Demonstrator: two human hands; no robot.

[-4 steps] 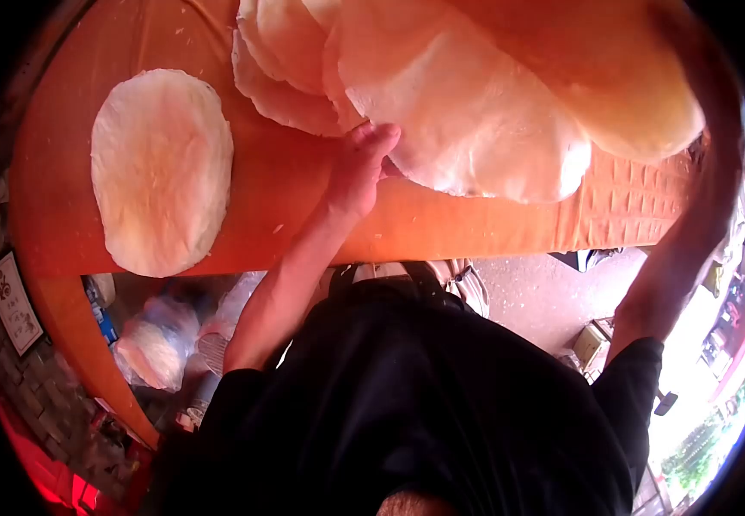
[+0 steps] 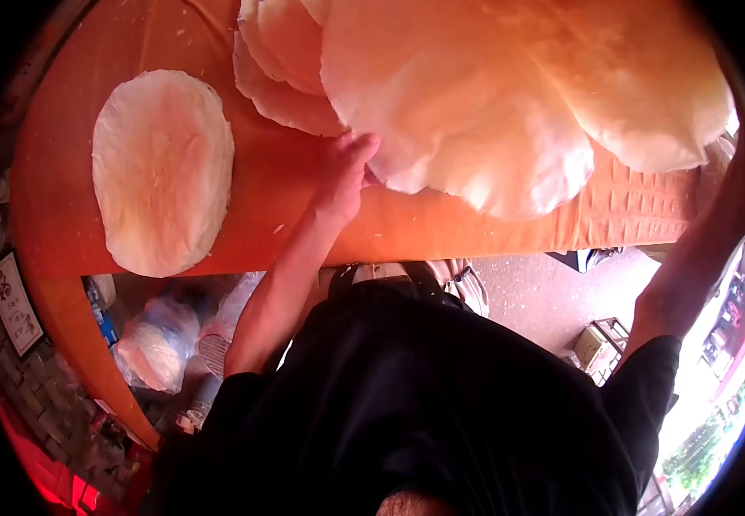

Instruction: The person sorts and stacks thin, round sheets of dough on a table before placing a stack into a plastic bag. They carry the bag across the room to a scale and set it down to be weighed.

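My left hand (image 2: 344, 176) is closed with thumb and fingers at the lower left edge of a large, thin, pale flatbread sheet (image 2: 467, 120). This sheet spreads rightward, its near edge wavy. Beside it, another broad sheet (image 2: 647, 86) reaches toward my right forearm (image 2: 716, 215). The right hand itself is lost past the dark upper right rim of the view. Just beyond my left fingers, several overlapping thin sheets (image 2: 282, 95) lie on the orange table cover. A separate oval stack of flatbread (image 2: 163, 172) rests flat to the left.
The orange-covered table (image 2: 286, 193) has its near edge just ahead of my body. Under it are plastic bags (image 2: 162, 344) on the left and a light bag (image 2: 467, 284) in the middle. A framed sign (image 2: 14, 303) stands at far left. A small box (image 2: 596, 344) is at lower right.
The large sheets have spread and shifted, the right one further right and lower. My left hand has moved slightly left, and my right forearm outward to the right.
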